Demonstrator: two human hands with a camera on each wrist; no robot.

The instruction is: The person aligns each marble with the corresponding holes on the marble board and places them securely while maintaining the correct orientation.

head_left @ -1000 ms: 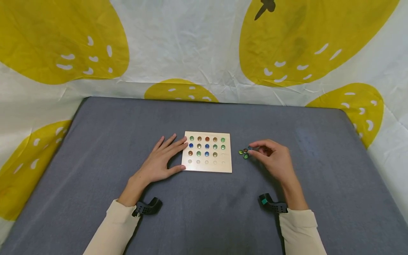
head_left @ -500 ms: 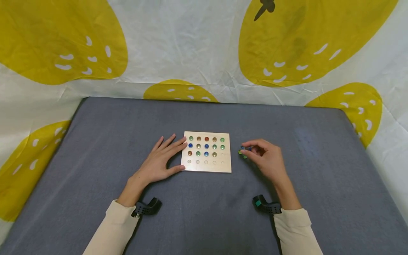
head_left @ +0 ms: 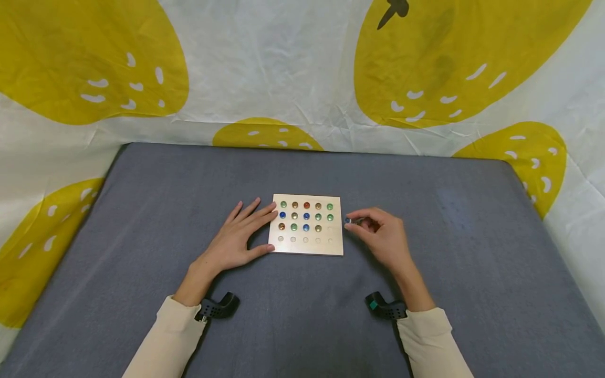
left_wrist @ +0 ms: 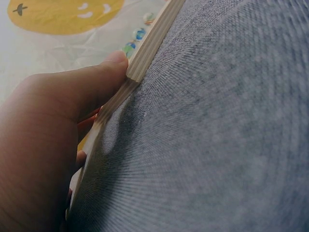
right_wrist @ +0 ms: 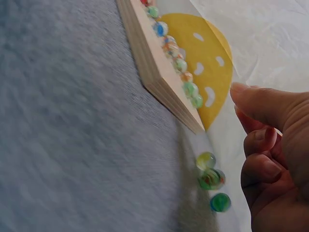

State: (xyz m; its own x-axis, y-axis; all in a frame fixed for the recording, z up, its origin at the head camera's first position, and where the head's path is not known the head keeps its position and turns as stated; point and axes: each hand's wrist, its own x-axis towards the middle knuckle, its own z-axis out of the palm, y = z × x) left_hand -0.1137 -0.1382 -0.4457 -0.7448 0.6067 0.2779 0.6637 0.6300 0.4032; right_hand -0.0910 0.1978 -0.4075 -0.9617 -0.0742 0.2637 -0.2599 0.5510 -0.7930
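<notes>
A pale wooden board lies flat, with rows of glass marbles in green, blue, red and brown in its hollows. The hollows in its nearest row and one at the right of the third row are bare. On its left edge rests my left hand, fingers spread; in the left wrist view its thumb touches the board's side. Just beyond the right edge, my right hand pinches a blue marble between thumb and fingers. My thumb hides that marble in the right wrist view.
Several loose marbles, green and yellow-green, lie beside the board in the right wrist view; my right hand hides them in the head view. Grey cloth covers the table. A white and yellow curtain hangs behind it.
My right hand has moved left from the loose marbles towards the board's right edge, carrying the blue marble. My left hand has stayed on the board.
</notes>
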